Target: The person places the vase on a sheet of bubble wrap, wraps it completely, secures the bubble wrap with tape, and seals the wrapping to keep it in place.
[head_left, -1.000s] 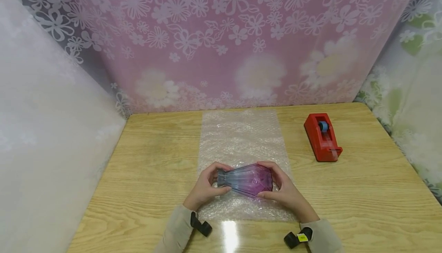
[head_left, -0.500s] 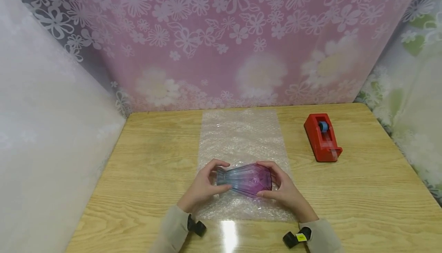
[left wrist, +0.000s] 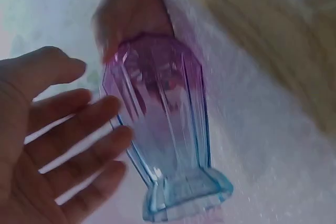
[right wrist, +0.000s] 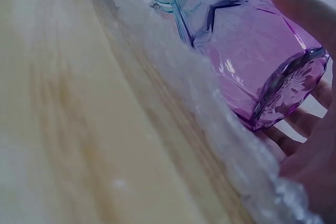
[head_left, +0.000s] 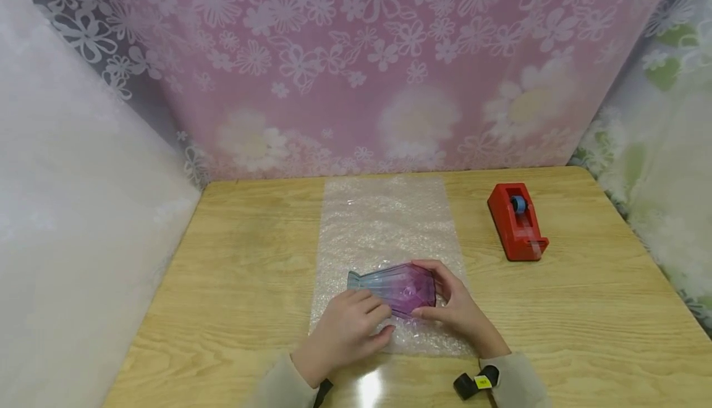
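A faceted glass vase [head_left: 403,290], purple at its base and blue at its neck, lies on its side on a sheet of bubble wrap [head_left: 389,222]. My right hand [head_left: 453,306] holds the base end, thumb on the near side and fingers on the far side. In the right wrist view the purple base [right wrist: 294,85] sits between thumb and fingers. My left hand [head_left: 350,327] is in front of the neck half, partly hiding it. The left wrist view has the left fingers [left wrist: 79,135] loosely spread beside the vase; whether the tips touch the glass, I cannot tell.
A red tape dispenser [head_left: 517,222] with a blue-cored roll stands at the right on the wooden table [head_left: 245,259]. Behind the table hangs a pink floral curtain [head_left: 345,105], with pale sheets at both sides.
The left hand has let go of the vase's neck and swung to the right, in front of the vase. My right hand keeps its hold and the vase has hardly moved.
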The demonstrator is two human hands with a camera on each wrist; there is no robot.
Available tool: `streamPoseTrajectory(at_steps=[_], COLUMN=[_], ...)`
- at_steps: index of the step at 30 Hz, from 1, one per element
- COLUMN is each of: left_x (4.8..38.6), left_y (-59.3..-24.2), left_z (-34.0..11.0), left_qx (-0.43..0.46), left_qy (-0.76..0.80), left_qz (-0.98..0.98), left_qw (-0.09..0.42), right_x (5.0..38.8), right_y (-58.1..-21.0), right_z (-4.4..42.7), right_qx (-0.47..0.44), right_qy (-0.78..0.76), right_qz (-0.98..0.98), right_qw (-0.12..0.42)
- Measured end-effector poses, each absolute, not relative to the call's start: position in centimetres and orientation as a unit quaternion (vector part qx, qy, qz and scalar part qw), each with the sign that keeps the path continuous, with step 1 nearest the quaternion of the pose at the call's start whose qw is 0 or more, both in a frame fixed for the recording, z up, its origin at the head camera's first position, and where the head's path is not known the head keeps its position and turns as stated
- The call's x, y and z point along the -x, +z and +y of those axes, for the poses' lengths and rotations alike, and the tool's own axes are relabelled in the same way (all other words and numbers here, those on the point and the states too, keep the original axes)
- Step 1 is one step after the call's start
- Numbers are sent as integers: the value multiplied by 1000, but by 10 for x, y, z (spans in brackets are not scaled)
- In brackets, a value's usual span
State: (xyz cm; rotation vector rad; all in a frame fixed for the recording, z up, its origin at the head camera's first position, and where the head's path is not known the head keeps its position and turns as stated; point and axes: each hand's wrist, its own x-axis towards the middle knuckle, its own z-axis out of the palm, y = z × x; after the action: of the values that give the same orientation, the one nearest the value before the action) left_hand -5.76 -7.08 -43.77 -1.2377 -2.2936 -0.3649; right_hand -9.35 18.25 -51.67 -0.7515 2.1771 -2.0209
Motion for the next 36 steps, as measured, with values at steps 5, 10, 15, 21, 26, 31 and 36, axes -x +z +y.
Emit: streamPoseTrajectory(at_steps=[5, 10, 15, 21, 26, 31, 36], left_x=[39, 29, 21, 18, 20, 20, 21], left_y=[-442, -444, -449, -458, -464, -465, -465], left_z=[-63, -53, -40, -27, -22, -20, -20], left_qx=[448, 419, 379, 373, 371, 374, 380], left_qy=[-33, 32, 80, 124, 123, 123, 121], left_qz=[-874, -901, -917, -910, -910, -908, -905], left_qw=[184, 109, 95, 131, 141, 144, 145], right_x=[92, 93, 94, 93, 92, 92, 92], right_y=[-515, -515, -517, -518, -518, -517, -518], right_z=[182, 183, 183, 183, 183, 182, 182], right_qx=[234, 227, 230, 235, 236, 234, 234], right_qy=[-658, -657, -658, -657, -655, -653, -652], right_qz=[715, 718, 717, 715, 717, 719, 721], right_qw=[36, 36, 36, 37, 34, 34, 34])
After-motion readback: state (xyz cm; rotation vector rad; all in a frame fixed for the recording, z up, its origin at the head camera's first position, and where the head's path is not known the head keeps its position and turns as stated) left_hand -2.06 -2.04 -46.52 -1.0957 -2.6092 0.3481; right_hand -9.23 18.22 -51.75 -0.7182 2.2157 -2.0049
